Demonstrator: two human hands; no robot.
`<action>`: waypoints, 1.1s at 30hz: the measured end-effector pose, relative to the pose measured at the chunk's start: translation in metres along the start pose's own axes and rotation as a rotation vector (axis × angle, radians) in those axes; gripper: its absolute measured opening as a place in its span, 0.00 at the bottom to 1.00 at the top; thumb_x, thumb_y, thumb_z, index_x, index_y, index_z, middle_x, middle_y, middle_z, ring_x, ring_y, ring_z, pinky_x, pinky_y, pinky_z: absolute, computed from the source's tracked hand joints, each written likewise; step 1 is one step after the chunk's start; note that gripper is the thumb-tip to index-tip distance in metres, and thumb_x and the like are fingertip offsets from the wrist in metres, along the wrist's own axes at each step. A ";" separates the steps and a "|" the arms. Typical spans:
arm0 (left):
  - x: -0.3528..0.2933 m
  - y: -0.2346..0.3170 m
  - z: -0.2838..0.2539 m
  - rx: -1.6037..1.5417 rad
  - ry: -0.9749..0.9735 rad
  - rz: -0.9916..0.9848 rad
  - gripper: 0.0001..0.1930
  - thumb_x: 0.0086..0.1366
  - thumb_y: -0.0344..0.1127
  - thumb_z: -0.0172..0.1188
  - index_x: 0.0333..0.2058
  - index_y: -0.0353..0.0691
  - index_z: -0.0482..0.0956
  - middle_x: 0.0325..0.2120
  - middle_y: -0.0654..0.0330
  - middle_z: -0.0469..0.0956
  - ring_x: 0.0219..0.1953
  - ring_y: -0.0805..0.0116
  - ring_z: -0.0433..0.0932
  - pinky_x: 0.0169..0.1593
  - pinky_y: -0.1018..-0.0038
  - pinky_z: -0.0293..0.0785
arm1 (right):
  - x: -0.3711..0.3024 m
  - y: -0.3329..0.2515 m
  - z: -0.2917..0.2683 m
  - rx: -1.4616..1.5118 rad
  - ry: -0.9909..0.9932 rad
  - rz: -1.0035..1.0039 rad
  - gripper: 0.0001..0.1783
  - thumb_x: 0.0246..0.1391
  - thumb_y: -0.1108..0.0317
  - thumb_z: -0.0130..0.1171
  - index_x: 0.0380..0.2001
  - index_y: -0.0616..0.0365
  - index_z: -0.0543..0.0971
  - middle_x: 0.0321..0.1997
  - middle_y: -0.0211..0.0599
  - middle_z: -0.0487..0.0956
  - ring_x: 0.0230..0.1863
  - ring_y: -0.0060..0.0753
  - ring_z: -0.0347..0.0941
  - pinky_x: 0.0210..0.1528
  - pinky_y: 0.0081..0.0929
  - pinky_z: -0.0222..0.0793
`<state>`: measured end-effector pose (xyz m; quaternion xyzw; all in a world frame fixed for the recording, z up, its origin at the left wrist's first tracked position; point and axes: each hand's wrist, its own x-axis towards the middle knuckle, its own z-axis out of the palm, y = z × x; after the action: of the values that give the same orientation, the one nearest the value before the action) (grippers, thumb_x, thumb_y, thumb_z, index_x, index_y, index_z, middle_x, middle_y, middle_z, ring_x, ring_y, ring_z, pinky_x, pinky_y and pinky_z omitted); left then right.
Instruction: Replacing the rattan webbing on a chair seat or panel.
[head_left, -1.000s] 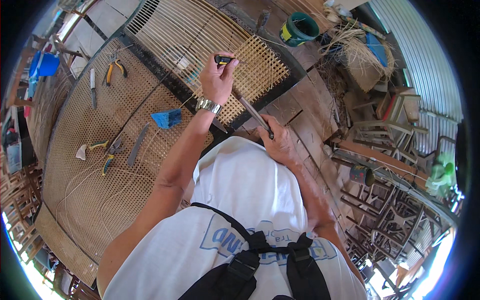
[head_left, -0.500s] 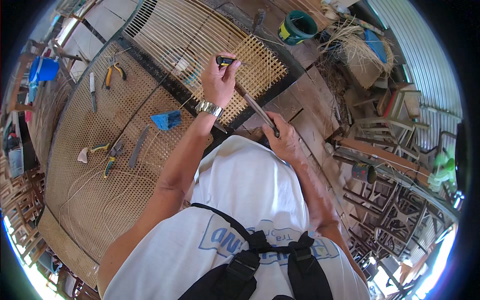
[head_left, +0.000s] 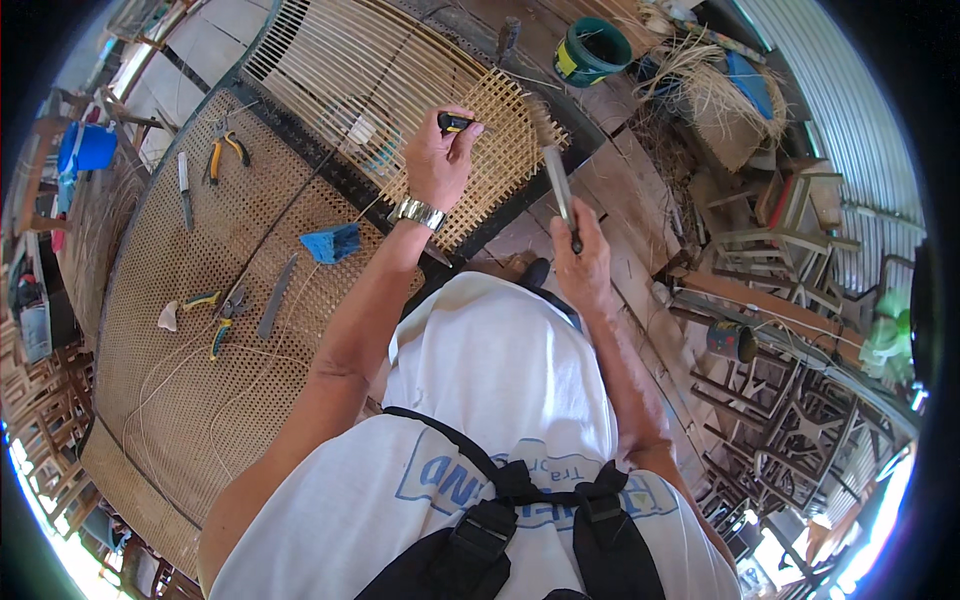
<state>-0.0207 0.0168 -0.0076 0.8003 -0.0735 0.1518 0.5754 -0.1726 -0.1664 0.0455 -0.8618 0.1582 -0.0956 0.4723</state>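
My left hand [head_left: 436, 168], a metal watch on its wrist, is closed around a short tool with a black-and-yellow handle [head_left: 455, 122]. It is over the pale woven cane [head_left: 515, 135] at the corner of a dark frame [head_left: 490, 235]; the tool's working end is hard to make out. My right hand [head_left: 586, 258] grips a hammer [head_left: 557, 180] by its dark lower end. The pale shaft slants up and away, and its far end is smeared by motion above the cane's right edge. Unwoven strands [head_left: 350, 60] run beyond my left hand.
On the finished mesh to the left lie pliers [head_left: 226, 150], a knife [head_left: 185, 190], cutters [head_left: 225, 320], a curved dark blade [head_left: 278, 298] and a blue block [head_left: 331, 242]. A green bucket [head_left: 592, 52] stands far right. Stacked chair frames [head_left: 800, 400] crowd the right side.
My right hand has swung the hammer up and to the right, away from my left hand. The left hand with its tool stays nearly in place.
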 end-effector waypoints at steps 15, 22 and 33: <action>-0.001 0.004 -0.002 -0.111 0.046 -0.057 0.12 0.64 0.33 0.72 0.43 0.42 0.79 0.29 0.62 0.84 0.28 0.75 0.82 0.31 0.77 0.76 | -0.009 0.002 0.008 -0.066 -0.276 -0.188 0.18 0.64 0.68 0.59 0.56 0.60 0.75 0.44 0.56 0.83 0.45 0.60 0.82 0.48 0.45 0.77; 0.001 0.003 -0.008 -0.107 0.132 -0.076 0.11 0.66 0.34 0.71 0.43 0.41 0.79 0.33 0.62 0.86 0.33 0.74 0.85 0.33 0.77 0.79 | -0.010 -0.003 0.003 -0.092 -0.420 -0.126 0.18 0.64 0.68 0.59 0.55 0.60 0.75 0.43 0.56 0.83 0.43 0.61 0.81 0.46 0.45 0.77; 0.016 0.001 -0.019 0.022 0.044 -0.101 0.11 0.64 0.34 0.72 0.41 0.43 0.79 0.28 0.66 0.85 0.25 0.79 0.80 0.27 0.78 0.74 | 0.006 0.003 -0.022 -0.002 -0.238 0.008 0.19 0.68 0.64 0.60 0.56 0.62 0.76 0.34 0.38 0.78 0.34 0.28 0.73 0.39 0.29 0.72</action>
<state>-0.0089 0.0354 0.0043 0.8059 -0.0185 0.1407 0.5749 -0.1747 -0.1872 0.0545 -0.8669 0.1044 0.0096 0.4874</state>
